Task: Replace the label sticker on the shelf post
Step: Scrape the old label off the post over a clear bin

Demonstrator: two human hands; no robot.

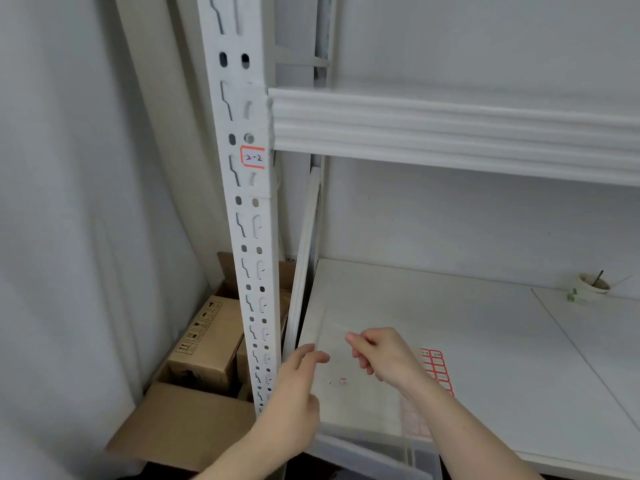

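- Shelf post (247,216): white perforated steel upright, running top to bottom left of centre, with paired slots and round holes along its face
- Label sticker (253,157): small white rectangle with a red border, handwritten "2-2", stuck on the post's right half just below the level of the upper shelf beam; slightly tilted, well above both hands
- Upper shelf beam (450,133): white ribbed rail, joined to the post and running off to the right
- Lower shelf board (485,341): white flat surface beneath the hands
- Sheet of stickers (437,370): red-bordered blank labels in a grid, lying flat on the lower board, partly hidden behind the right wrist
- Left hand (298,382): raised just right of the post's lower part, fingers loosely extended and apart, holding nothing that can be seen
- Right hand (377,355): raised over the board, fingers curled and thumb meeting the fingertips as if pinching; whether anything is between them cannot be told, as the hand is blurred
- Paper cup (590,289): at the far right rear of the board, a thin stick standing in it
- Cardboard boxes (204,344): brown, on the floor left of the post, against a grey wall
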